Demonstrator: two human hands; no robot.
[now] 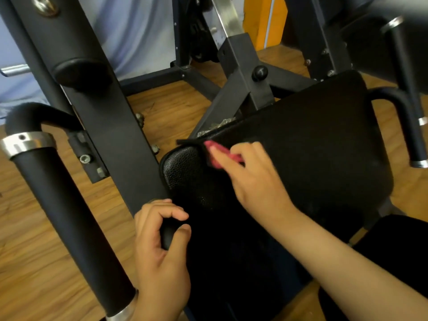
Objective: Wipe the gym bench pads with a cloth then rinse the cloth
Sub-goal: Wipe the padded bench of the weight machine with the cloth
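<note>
Right hand (252, 179) pinches small pink cloth (220, 154) into seam btwn black textured bench pads (312, 147); left hand (159, 242) fingers curl round pad edge, prob. to steady.

I'm looking down into a gym. Dark steel machine uprights (111, 126) fill the left of the frame, and at upper centre stands a cross-braced base (240, 54) with a black pull knob (259, 72). Foam-covered handles (69, 216) with chrome collars (27, 144) sit at the left and right edges. Black vinyl cushions (324, 147) fill the centre, and wood-plank flooring (34, 251) runs beneath.
</note>
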